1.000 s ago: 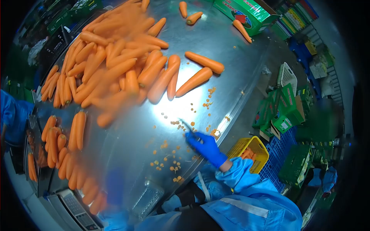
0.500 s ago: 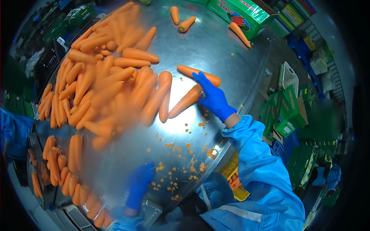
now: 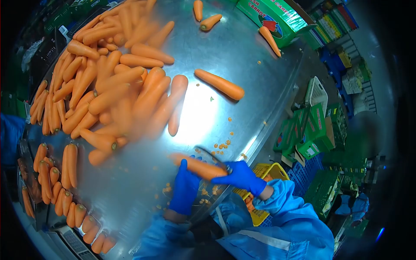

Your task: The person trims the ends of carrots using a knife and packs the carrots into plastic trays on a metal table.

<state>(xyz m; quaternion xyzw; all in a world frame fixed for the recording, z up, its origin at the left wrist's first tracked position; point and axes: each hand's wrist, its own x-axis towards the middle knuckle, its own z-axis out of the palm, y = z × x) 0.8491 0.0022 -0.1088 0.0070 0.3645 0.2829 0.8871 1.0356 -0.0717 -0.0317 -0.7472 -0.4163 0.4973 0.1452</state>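
In front of me my left hand (image 3: 185,190), in a blue glove, is closed around the underside of a carrot (image 3: 200,167), thumb at its near side. My right hand (image 3: 242,177), gloved the same, has its fingers at the carrot's right end and also grips a small knife (image 3: 209,152). The thin dark blade points up and left, above the carrot; the handle is mostly hidden in the glove. Beyond the hands, a single carrot (image 3: 220,84) lies on the metal table (image 3: 260,97). Small orange cut pieces (image 3: 222,145) are scattered near the right hand.
A large carrot pile (image 3: 117,86) covers the table's left side. More carrots (image 3: 71,208) lie in rows at lower left, near a scale (image 3: 73,242). A green carrot box (image 3: 275,21) stands at the far edge. Below the right edge is a yellow crate (image 3: 277,171).
My right hand has come down and toward me with one carrot, leaving the other on the table. My left hand has moved right and up and now holds that carrot too. The view has shifted slightly.
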